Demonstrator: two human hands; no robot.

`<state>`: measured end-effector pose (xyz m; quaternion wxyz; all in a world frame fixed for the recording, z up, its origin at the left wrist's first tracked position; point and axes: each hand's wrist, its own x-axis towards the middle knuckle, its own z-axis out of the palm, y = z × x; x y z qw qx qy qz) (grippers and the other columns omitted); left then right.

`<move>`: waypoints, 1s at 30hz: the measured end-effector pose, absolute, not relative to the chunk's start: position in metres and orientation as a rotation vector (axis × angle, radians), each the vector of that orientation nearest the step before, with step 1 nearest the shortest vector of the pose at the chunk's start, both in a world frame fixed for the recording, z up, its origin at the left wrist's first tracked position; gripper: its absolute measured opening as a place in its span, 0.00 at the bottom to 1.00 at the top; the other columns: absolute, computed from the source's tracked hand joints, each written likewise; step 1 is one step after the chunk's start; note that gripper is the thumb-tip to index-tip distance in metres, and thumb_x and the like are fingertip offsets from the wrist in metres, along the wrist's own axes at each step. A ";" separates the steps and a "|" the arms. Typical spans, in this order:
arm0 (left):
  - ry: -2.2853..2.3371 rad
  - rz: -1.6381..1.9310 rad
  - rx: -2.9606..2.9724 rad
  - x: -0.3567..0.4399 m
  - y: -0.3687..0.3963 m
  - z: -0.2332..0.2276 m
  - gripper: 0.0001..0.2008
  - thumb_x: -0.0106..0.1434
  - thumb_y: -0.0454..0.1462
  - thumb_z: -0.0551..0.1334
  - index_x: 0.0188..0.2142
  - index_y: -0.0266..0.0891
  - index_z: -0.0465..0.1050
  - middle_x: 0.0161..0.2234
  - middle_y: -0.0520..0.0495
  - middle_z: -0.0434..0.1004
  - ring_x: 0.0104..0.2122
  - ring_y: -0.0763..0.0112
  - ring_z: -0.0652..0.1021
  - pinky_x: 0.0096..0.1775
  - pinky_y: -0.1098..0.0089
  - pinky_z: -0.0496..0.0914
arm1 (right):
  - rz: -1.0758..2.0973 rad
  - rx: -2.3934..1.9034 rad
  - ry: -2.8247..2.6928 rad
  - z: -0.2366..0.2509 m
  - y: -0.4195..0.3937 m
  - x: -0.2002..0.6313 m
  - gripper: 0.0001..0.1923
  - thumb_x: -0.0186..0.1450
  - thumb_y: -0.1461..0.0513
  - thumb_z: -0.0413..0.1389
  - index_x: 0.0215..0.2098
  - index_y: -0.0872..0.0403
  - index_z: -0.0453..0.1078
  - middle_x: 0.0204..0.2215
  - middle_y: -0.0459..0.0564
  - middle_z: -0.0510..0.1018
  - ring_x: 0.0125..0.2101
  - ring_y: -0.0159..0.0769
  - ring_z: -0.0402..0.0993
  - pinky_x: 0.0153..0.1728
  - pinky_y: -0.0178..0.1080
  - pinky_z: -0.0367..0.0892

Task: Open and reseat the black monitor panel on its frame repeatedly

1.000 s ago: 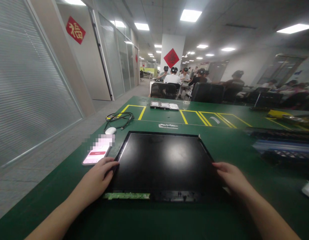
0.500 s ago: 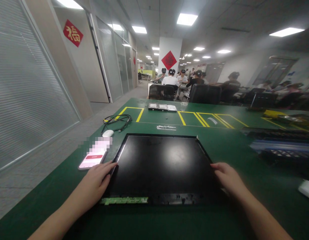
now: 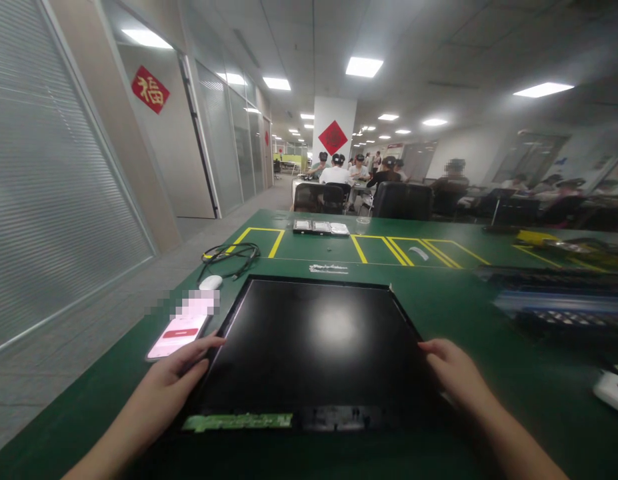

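Note:
A black LCD screen panel point(image 3: 289, 353) lies face up in front of me, with a ceiling light reflected in its surface. A green circuit board strip point(image 3: 239, 422) runs along the left part of its near edge. My left hand point(image 3: 176, 380) grips the panel's left edge, its index finger stretched along the rim and its lower fingers out of sight. On the opposite side my right hand point(image 3: 451, 363) is closed on the right edge, the underside fingers hidden. Whether the panel's near side touches the table is too dark to tell.
Left of the panel on the green table point(image 3: 79, 413) are a lit phone point(image 3: 181, 331), a white mouse point(image 3: 211, 283) and a coiled black cable point(image 3: 233, 257). Hard drives point(image 3: 321, 228) sit at the far edge. Blurred blue-and-black parts point(image 3: 563, 303) and a white object point(image 3: 611, 392) stand right.
The camera has tilted up, so the scene sits lower. The panel appears slightly larger and nearer. My left hand has shifted toward me along the edge, its thumb and index finger wider apart.

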<state>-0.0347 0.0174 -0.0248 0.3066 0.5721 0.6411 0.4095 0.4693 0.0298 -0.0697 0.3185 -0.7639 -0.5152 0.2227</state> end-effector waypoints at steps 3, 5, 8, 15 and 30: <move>1.638 1.178 1.099 -0.025 0.014 -0.014 0.11 0.52 0.37 0.70 0.37 0.46 0.84 0.53 0.44 0.82 0.49 0.48 0.82 0.47 0.60 0.77 | 0.535 -1.999 -1.360 -0.065 0.028 0.467 0.16 0.56 0.64 0.50 0.36 0.53 0.80 0.39 0.53 0.83 0.37 0.42 0.79 0.41 0.43 0.73; 1.565 1.207 0.869 -0.021 0.013 -0.015 0.15 0.52 0.33 0.71 0.40 0.46 0.83 0.52 0.45 0.82 0.40 0.52 0.85 0.38 0.62 0.80 | 0.510 -1.993 -1.373 -0.062 0.027 0.465 0.16 0.56 0.64 0.50 0.34 0.52 0.80 0.39 0.52 0.83 0.38 0.42 0.79 0.43 0.43 0.73; 1.489 1.241 0.694 -0.018 0.013 -0.018 0.21 0.54 0.28 0.70 0.47 0.46 0.78 0.41 0.45 0.87 0.28 0.56 0.86 0.27 0.63 0.80 | 0.496 -1.991 -1.375 -0.059 0.026 0.463 0.16 0.56 0.64 0.50 0.34 0.52 0.80 0.39 0.52 0.83 0.39 0.42 0.79 0.43 0.43 0.73; 1.381 1.256 0.532 -0.008 0.011 -0.015 0.19 0.62 0.27 0.63 0.50 0.43 0.72 0.27 0.45 0.86 0.25 0.51 0.85 0.21 0.61 0.79 | 0.513 -1.997 -1.373 -0.060 0.027 0.463 0.16 0.57 0.64 0.50 0.35 0.53 0.80 0.40 0.54 0.82 0.39 0.43 0.79 0.42 0.45 0.72; 1.398 1.110 0.612 -0.003 0.007 -0.005 0.29 0.49 0.31 0.75 0.51 0.42 0.75 0.29 0.44 0.87 0.29 0.49 0.86 0.25 0.60 0.80 | 0.472 -1.999 -1.414 -0.064 0.028 0.466 0.16 0.56 0.64 0.50 0.35 0.53 0.80 0.40 0.53 0.82 0.40 0.42 0.79 0.43 0.43 0.72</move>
